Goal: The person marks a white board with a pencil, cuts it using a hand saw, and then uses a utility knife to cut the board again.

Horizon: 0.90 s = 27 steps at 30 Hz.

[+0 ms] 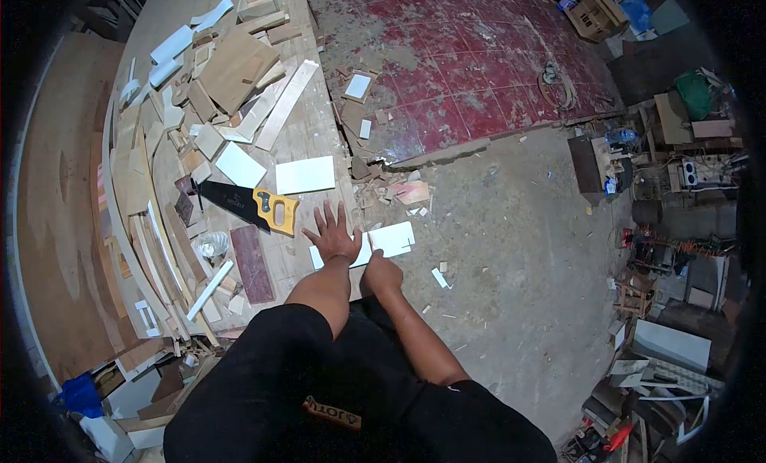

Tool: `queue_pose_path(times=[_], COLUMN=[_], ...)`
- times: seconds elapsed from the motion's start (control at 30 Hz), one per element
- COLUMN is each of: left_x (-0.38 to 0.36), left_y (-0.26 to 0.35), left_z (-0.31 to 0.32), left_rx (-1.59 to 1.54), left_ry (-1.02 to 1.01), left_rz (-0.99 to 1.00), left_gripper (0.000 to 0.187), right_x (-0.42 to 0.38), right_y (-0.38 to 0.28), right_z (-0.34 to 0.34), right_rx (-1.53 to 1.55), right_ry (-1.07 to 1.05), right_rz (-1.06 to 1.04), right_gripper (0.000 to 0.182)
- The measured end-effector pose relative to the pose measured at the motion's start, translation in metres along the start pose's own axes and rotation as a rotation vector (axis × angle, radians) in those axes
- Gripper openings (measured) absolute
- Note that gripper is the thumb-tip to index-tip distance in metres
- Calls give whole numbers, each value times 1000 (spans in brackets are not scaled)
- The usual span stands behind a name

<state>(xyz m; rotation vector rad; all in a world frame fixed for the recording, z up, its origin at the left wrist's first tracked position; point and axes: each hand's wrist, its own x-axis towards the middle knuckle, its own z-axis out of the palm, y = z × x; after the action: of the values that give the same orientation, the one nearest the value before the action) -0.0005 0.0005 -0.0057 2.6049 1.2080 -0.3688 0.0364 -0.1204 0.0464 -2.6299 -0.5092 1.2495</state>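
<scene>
A white board [392, 239] lies at the bench edge, its right part sticking out over the floor. My left hand [333, 238] rests on the board's left part, palm down, fingers spread. My right hand [383, 273] is closed at the board's near edge. A thin dark line or tip shows just above this fist, but what the fingers hold is too small to name. Beyond my left hand lies a handsaw [277, 212] with a black blade and a yellow handle. Another white board [306, 176] lies flat past the saw.
Wood offcuts and strips [239, 68] pile up on the bench's far left. A dark red board [252, 263] and a clear plastic piece [213, 244] lie left of my arm. Scraps [440, 278] litter the concrete floor. A raised red tiled floor [471, 64] lies ahead.
</scene>
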Motion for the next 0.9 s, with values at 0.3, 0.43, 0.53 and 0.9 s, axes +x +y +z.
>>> queue_pose_path(times=[0.3, 0.43, 0.53, 0.9], left_x=[2, 1, 1, 3], left_y=[1, 2, 2, 1], left_z=[0, -6, -5, -5], left_rx=[52, 37, 46, 25], left_ry=[-33, -41, -54, -57], left_rz=[-38, -38, -23, -19], left_gripper=[83, 83, 82, 82], right_x=[-41, 11, 6, -31], right_y=[7, -6, 2, 8], right_z=[-17, -6, -2, -5], right_rx=[-40, -46, -21, -8], right_ry=[-86, -7, 19, -27], right_rz=[-10, -63, -23, 44], right_gripper=[35, 34, 33, 31])
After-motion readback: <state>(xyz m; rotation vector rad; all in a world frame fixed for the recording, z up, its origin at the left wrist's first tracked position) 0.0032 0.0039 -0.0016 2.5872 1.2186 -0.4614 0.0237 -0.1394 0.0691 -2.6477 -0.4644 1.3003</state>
